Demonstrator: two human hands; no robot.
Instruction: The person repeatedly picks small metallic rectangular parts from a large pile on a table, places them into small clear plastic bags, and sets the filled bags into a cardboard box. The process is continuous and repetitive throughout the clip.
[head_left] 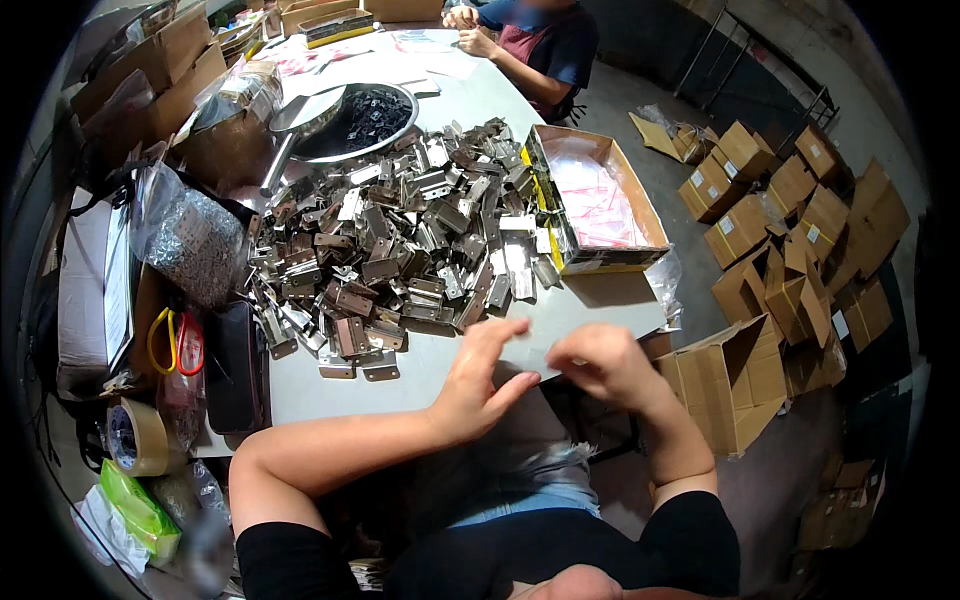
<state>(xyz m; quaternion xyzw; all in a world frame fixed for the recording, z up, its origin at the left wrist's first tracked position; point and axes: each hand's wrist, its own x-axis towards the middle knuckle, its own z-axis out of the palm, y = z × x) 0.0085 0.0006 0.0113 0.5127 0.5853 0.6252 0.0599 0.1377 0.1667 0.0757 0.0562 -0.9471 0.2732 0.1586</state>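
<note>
My left hand (pixel 480 385) is over the near edge of the table, its thumb and fingers spread apart with nothing visible in them. Just to its right is my right hand (pixel 603 365), fingers curled in and slightly blurred. A faint, see-through patch shows between the two hands; I cannot make out what it is or whether the right fingers hold it. Beyond them lies a big heap of metal hinge-like pieces (pixel 400 240) with screw holes. An open cardboard box (pixel 655 225) at the heap's right contains clear plastic bags (pixel 595 200) with reddish lines.
Behind the heap stands a metal bowl (pixel 412 108) of black parts, with a metal scoop (pixel 275 165). Screws in a bag (pixel 195 240), scissors (pixel 188 345) and a tape roll (pixel 140 437) are left. Another person (pixel 530 50) sits opposite. Cartons (pixel 740 230) cover the right floor.
</note>
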